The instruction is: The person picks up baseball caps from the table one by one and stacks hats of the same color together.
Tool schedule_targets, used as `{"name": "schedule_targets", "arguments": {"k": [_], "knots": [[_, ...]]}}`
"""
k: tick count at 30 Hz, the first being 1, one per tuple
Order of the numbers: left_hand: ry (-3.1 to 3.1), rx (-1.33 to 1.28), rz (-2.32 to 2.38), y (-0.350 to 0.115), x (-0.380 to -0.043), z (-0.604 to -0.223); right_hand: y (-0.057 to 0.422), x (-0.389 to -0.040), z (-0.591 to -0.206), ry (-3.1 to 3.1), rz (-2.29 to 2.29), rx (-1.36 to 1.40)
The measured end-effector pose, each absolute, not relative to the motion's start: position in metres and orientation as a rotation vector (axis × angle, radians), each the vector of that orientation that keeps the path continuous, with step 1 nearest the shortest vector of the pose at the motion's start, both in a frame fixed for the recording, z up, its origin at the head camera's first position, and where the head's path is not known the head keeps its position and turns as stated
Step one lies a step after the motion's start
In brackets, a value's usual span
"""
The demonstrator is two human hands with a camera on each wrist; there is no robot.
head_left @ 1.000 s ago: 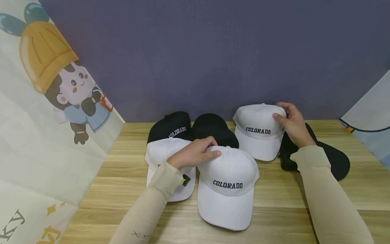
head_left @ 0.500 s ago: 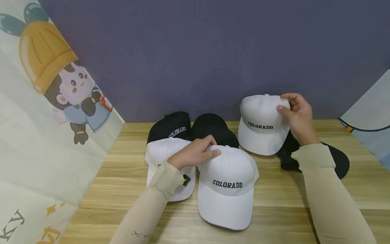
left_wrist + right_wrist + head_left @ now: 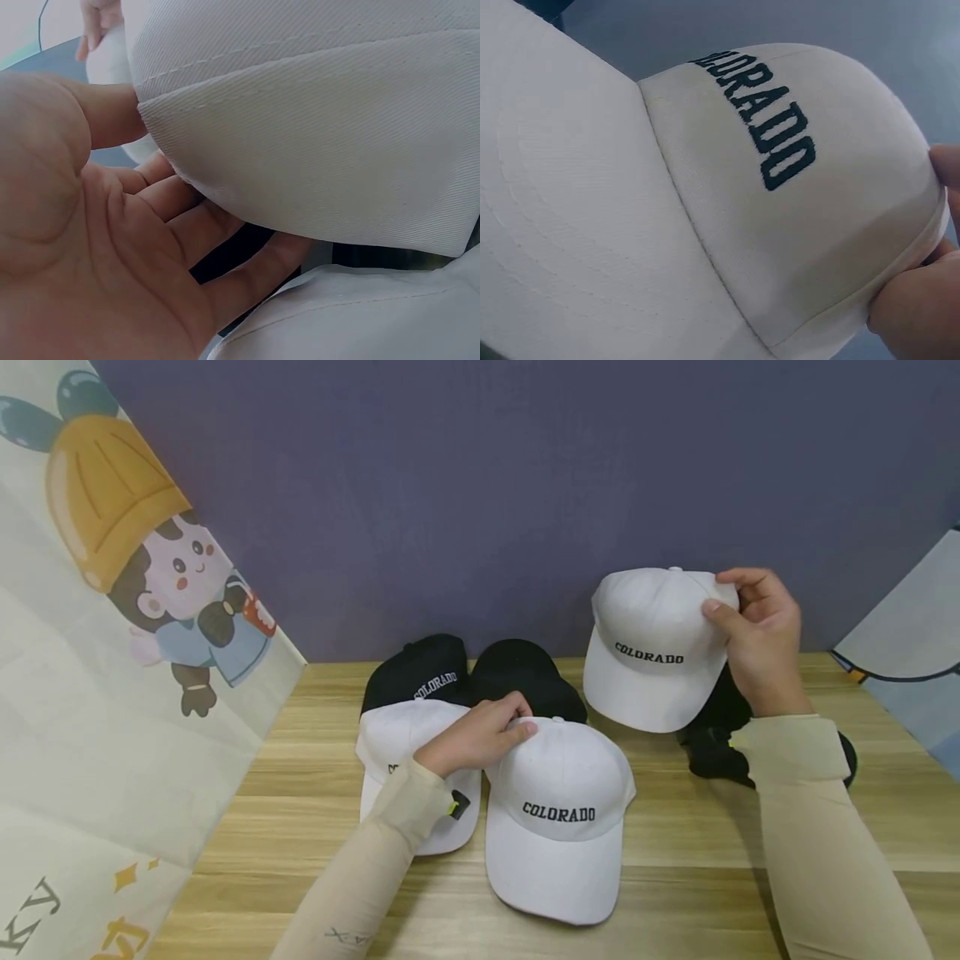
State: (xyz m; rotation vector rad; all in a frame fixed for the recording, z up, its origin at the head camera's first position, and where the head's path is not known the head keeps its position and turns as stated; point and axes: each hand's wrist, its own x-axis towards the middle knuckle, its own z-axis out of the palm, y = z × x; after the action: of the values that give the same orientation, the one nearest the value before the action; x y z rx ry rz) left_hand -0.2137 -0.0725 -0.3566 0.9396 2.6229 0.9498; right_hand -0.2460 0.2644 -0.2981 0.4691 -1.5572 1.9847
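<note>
The left hand (image 3: 476,739) pinches the front white cap (image 3: 562,777); behind it, the right hand (image 3: 767,643) pinches another white cap (image 3: 651,622).

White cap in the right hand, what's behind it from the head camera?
Part of a black cap and the bluish wall show; the parts the white cap covers are hidden.

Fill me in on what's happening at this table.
A person's right grip pinches a white COLORADO cap by the crown, apparently raised off the wooden table. Their left grip holds the front white cap by its crown. Another white cap lies partly hidden by the left sleeve; two black caps sit further back, and a third black cap lies at the right, partly hidden.
</note>
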Motion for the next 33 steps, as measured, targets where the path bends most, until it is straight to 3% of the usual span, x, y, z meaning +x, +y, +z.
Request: {"name": "schedule_targets", "arguments": {"k": [33], "knots": [[2.746, 0.931, 0.964, -0.068, -0.216, -0.364, 0.241, -0.196, -0.259, -1.432, 2.285, 0.871]]}}
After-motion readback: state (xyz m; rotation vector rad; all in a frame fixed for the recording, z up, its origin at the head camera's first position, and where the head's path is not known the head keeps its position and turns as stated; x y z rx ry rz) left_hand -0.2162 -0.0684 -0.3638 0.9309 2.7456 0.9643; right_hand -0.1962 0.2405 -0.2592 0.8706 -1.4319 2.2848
